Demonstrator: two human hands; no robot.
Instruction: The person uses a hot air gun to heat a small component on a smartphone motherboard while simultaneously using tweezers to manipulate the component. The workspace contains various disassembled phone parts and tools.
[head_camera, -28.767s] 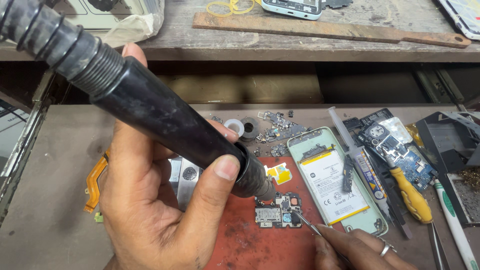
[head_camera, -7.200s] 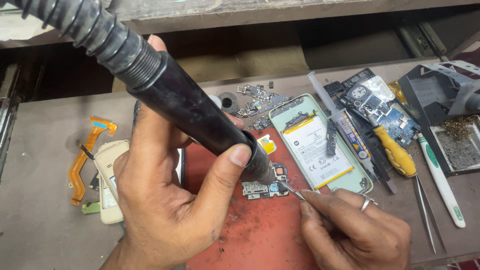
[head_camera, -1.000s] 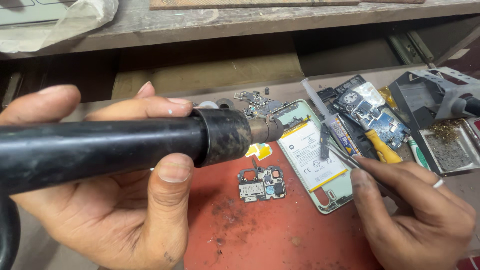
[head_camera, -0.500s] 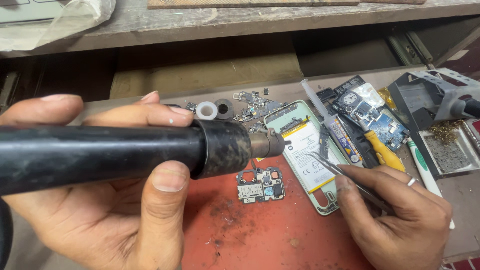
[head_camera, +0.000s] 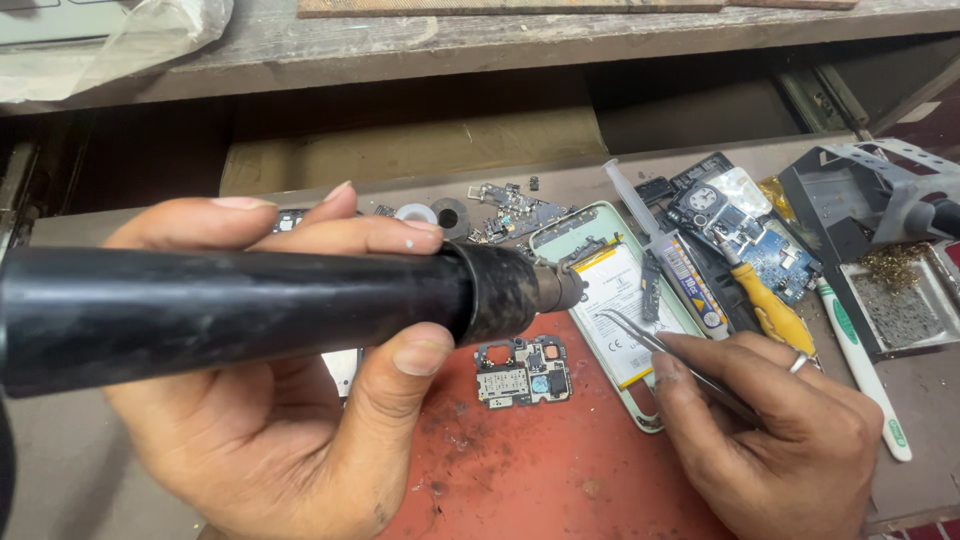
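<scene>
Table (head_camera: 120, 480): grey work surface, carrying a worn red mat (head_camera: 560, 470) near its front edge. Hot-air handpiece (head_camera: 250, 310): thick black barrel lying roughly level across the left half of the view, its metal nozzle (head_camera: 560, 288) pointing right, over the top edge of the opened phone. Left hand (head_camera: 290, 420): wrapped round the barrel from below, fingers curled over the top, thumb pressed against the near side. Right hand (head_camera: 770, 440): closed on fine metal tweezers (head_camera: 650, 345), with a ring on one finger; the tips reach up-left over the phone's battery. Opened phone (head_camera: 610, 300): pale green shell lying face down, partly on the mat, with the white battery (head_camera: 625, 315) exposed. Small circuit board (head_camera: 525, 372): flat on the mat, just below the nozzle and left of the phone. Right of the phone: a syringe (head_camera: 660, 250), a yellow-handled screwdriver (head_camera: 770, 310), a blue circuit board (head_camera: 770, 250) and a white-and-green toothbrush (head_camera: 860, 370).
</scene>
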